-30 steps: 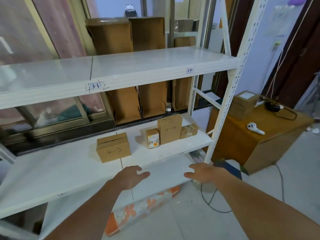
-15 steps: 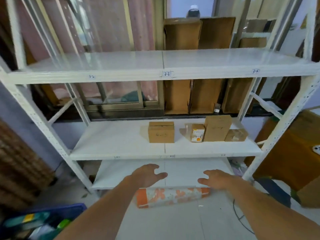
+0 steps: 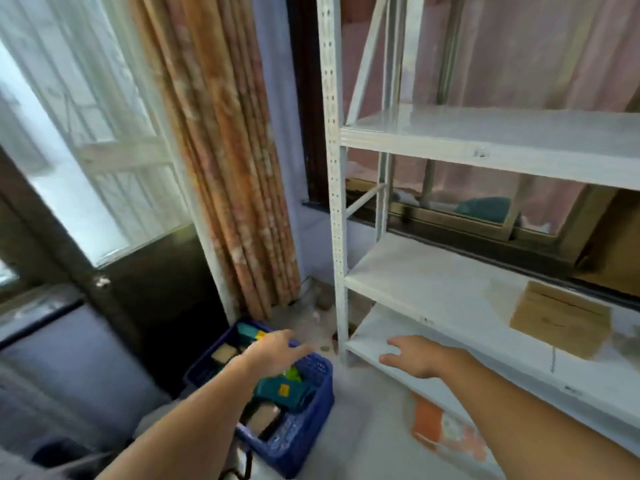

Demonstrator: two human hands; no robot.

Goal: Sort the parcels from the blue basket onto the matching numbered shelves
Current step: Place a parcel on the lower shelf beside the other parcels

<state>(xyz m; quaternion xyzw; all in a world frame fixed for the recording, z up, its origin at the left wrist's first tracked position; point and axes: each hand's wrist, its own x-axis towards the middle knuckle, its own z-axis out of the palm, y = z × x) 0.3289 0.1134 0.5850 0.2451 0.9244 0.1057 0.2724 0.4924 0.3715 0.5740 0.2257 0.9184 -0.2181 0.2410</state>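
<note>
1. The blue basket [image 3: 294, 441] sits on the floor, just left of the white rack's [image 3: 337, 202] corner post; I place everything else from it.
2. Inside the basket lie several parcels: a teal one [image 3: 287, 393] with a yellow label near the middle, a brown box [image 3: 265, 415] in front of it, a tan box [image 3: 224, 352] and another teal packet [image 3: 247, 330] toward the back. Blur hides any numbers.
3. The left hand [image 3: 273, 351] hovers over the basket, fingers loosely spread, holding nothing.
4. These look light. The boxes seem stiff cardboard, best taken across two opposite sides. The teal parcel looks softer and may sag or slip, so I would grip it around its middle.
5. The right hand [image 3: 412, 355] hangs to the right of the basket, in front of the rack's low shelf, fingers relaxed and empty.
6. Further right of the basket, one cardboard box [image 3: 559, 317] already rests on the middle shelf.
</note>
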